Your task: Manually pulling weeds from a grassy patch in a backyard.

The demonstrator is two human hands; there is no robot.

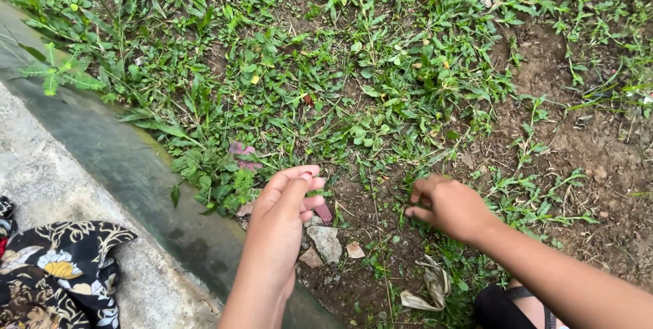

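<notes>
Pinching at the soil, our right hand (pixel 450 205) has its fingers curled shut on small weeds (pixel 408 166) at about 12 o'clock from it; whether a stem is caught we cannot tell. Our left hand (pixel 282 217) hangs loosely released, holding nothing, at 9 o'clock of the right one. Bare soil (pixel 564 145) shows at 2 o'clock, but much green remains. Both forearms reach forward, wrists low.

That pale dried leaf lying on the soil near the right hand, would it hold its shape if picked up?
The dried leaf looks curled and papery, so it is probably very light and brittle, likely to crumble if pinched. It lies loose on the soil, so a nudge would probably slide it.
</notes>
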